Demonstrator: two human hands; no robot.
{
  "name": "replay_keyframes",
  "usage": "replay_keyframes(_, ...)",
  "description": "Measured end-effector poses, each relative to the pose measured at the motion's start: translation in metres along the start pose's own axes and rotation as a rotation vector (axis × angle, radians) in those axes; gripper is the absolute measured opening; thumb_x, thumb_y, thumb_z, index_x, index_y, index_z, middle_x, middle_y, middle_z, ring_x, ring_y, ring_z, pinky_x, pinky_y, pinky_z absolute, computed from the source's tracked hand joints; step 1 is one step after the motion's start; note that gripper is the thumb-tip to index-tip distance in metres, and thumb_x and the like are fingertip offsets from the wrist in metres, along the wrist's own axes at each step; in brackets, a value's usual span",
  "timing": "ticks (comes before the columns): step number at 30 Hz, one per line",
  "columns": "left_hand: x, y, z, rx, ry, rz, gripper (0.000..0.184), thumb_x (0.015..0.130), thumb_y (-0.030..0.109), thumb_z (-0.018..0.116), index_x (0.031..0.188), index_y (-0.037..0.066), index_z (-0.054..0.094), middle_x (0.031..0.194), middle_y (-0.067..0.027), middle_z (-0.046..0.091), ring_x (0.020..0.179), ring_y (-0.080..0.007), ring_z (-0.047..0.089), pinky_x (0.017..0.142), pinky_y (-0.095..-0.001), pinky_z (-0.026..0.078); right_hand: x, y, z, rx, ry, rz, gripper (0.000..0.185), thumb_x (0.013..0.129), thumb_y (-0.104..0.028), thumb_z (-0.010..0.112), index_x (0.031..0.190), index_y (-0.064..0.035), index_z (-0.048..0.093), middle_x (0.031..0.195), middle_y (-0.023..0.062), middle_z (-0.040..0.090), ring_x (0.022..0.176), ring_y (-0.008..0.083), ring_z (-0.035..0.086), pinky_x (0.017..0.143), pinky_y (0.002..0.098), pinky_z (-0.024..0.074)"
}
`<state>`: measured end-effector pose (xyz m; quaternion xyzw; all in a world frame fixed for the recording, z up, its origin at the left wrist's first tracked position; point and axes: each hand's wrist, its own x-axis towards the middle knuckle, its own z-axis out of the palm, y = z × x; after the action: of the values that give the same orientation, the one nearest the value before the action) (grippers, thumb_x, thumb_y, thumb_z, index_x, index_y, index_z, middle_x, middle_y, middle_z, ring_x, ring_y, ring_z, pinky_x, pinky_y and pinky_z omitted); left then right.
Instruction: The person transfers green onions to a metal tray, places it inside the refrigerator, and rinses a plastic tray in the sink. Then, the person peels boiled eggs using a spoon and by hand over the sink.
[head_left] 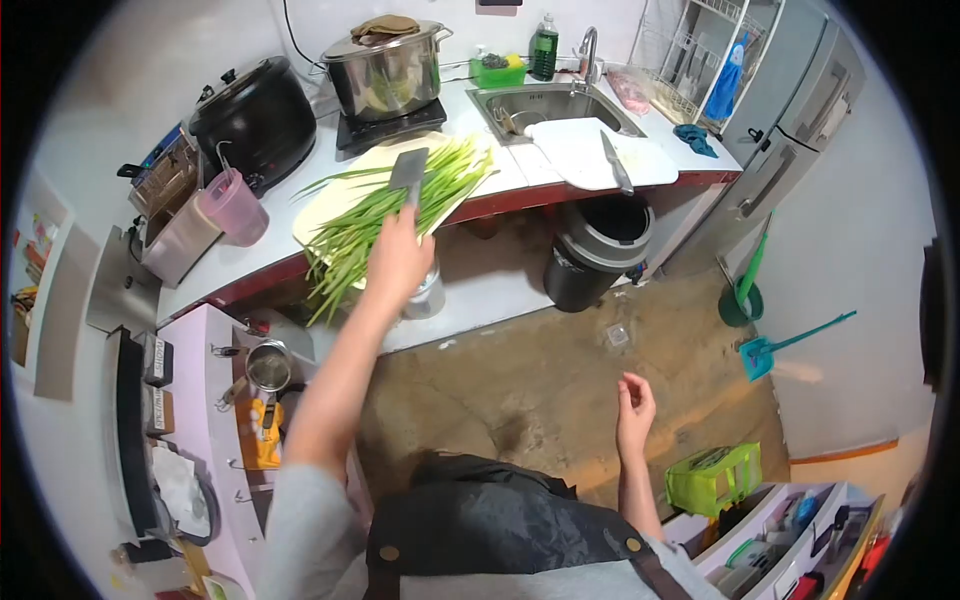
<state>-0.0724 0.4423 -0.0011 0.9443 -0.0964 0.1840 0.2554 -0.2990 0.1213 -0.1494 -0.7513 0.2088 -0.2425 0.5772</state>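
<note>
My left hand (pixel 400 262) is closed around the handle of a cleaver (pixel 408 170), its wide grey blade pointing away from me. Under the blade lies a big heap of long green onions (pixel 365 222), spread over a pale cutting board (pixel 308 222) on the counter; many stalks hang past the front edge. Whether the blade touches them I cannot tell. Well away from the counter, my right hand (pixel 635 412) hangs over the floor with loosely bent fingers and nothing visible in it.
A large steel pot (pixel 385 85) stands on a black cooktop (pixel 350 137), beside a black lidded pot (pixel 255 125). Right of these are a sink (pixel 560 98) and a white board (pixel 580 165) bearing a knife (pixel 616 165). A black bin (pixel 580 265) stands below.
</note>
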Motion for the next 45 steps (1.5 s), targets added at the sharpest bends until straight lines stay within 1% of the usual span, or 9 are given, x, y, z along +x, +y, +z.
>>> replay_keyframes(5, 0.117, -0.051, 0.081, 0.314, -0.293, -0.265, 0.055, 0.076, 0.013, 0.062, 0.126, 0.002, 0.042, 0.121, -0.0256, 0.049, 0.111, -0.0402, 0.051, 0.090, -0.0422, 0.048, 0.000, 0.012, 0.012, 0.043, -0.092, 0.107, 0.011, 0.089, -0.010, 0.059, 0.096, -0.0017, 0.060, 0.086, -0.0010, 0.058, 0.081, 0.0081, 0.052, 0.073, 0.0235, 0.0433)
replay_keyframes(8, 0.141, -0.081, 0.089, 0.296, -0.518, -0.258, 0.096, 0.064, 0.012, 0.071, 0.144, 0.004, 0.018, 0.128, -0.0253, 0.049, 0.116, -0.0329, 0.052, 0.097, -0.0393, 0.043, 0.008, 0.018, 0.048, 0.099, -0.129, 0.068, 0.004, 0.086, -0.002, 0.056, 0.088, -0.0043, 0.059, 0.088, 0.0013, 0.059, 0.084, 0.0085, 0.054, 0.077, 0.0233, 0.0449)
replay_keyframes(14, 0.129, -0.107, -0.007, 0.153, -0.291, -0.170, 0.058, 0.072, 0.005, 0.052, 0.128, 0.008, 0.037, 0.081, -0.0275, 0.062, 0.080, -0.0449, 0.059, 0.071, -0.0516, 0.046, 0.086, 0.042, 0.174, 0.351, -0.621, 0.468, 0.033, 0.091, -0.017, 0.057, 0.121, -0.0038, 0.053, 0.101, 0.0058, 0.061, 0.089, 0.0127, 0.058, 0.081, 0.0269, 0.0483)
replay_keyframes(20, 0.058, -0.167, -0.061, -0.080, -0.187, -0.311, 0.057, 0.068, 0.001, 0.046, 0.122, 0.015, 0.041, 0.073, -0.0282, 0.056, 0.072, -0.0463, 0.057, 0.063, -0.0496, 0.041, 0.155, -0.009, 0.350, 1.105, -1.064, 0.826, 0.046, 0.094, -0.022, 0.050, 0.135, -0.0040, 0.036, 0.123, 0.0136, 0.052, 0.105, 0.0248, 0.058, 0.093, 0.0396, 0.0483)
replay_keyframes(22, 0.025, -0.210, -0.046, -0.126, 0.067, -0.139, 0.056, 0.069, 0.002, 0.045, 0.123, 0.013, 0.043, 0.081, -0.0268, 0.057, 0.073, -0.0423, 0.058, 0.064, -0.0457, 0.042, 0.152, -0.031, 0.379, 1.200, -1.087, 0.849, 0.040, 0.096, -0.019, 0.043, 0.131, -0.0006, 0.040, 0.120, 0.0160, 0.056, 0.104, 0.0271, 0.060, 0.089, 0.0417, 0.0501)
replay_keyframes(24, 0.013, -0.194, -0.068, -0.204, 0.014, -0.416, 0.055, 0.069, 0.004, 0.045, 0.124, 0.011, 0.045, 0.087, -0.0241, 0.058, 0.074, -0.0402, 0.057, 0.065, -0.0427, 0.043, 0.144, -0.054, 0.396, 0.957, -0.887, 0.891, 0.039, 0.090, -0.012, 0.046, 0.124, 0.0068, 0.042, 0.119, 0.0194, 0.056, 0.105, 0.0302, 0.059, 0.092, 0.0433, 0.0504)
replay_keyframes(29, -0.013, -0.220, -0.081, -0.197, 0.052, -0.529, 0.054, 0.067, 0.004, 0.043, 0.119, 0.012, 0.051, 0.067, -0.0095, 0.049, 0.057, -0.0205, 0.045, 0.056, -0.0307, 0.039, 0.147, -0.053, 0.399, 0.873, -0.889, 0.837, 0.046, 0.076, 0.003, 0.043, 0.121, 0.0114, 0.039, 0.117, 0.0220, 0.053, 0.099, 0.0315, 0.060, 0.084, 0.0450, 0.0545)
replay_keyframes(36, 0.000, -0.243, -0.061, -0.023, 0.081, -0.513, 0.055, 0.067, 0.003, 0.044, 0.121, 0.014, 0.050, 0.066, -0.0161, 0.053, 0.055, -0.0304, 0.053, 0.055, -0.0398, 0.041, 0.146, -0.074, 0.344, 0.975, -0.789, 0.851, 0.046, 0.071, 0.006, 0.045, 0.117, 0.0102, 0.044, 0.108, 0.0169, 0.056, 0.100, 0.0287, 0.058, 0.088, 0.0414, 0.0490)
replay_keyframes(45, 0.037, -0.281, 0.001, 0.160, -0.034, -0.399, 0.057, 0.071, 0.003, 0.046, 0.126, 0.015, 0.043, 0.092, -0.0251, 0.062, 0.082, -0.0456, 0.059, 0.071, -0.0506, 0.044, 0.132, -0.076, 0.284, 0.992, -0.552, 0.793, 0.047, 0.069, 0.010, 0.044, 0.116, 0.0055, 0.047, 0.101, 0.0107, 0.058, 0.088, 0.0169, 0.057, 0.077, 0.0312, 0.0493)
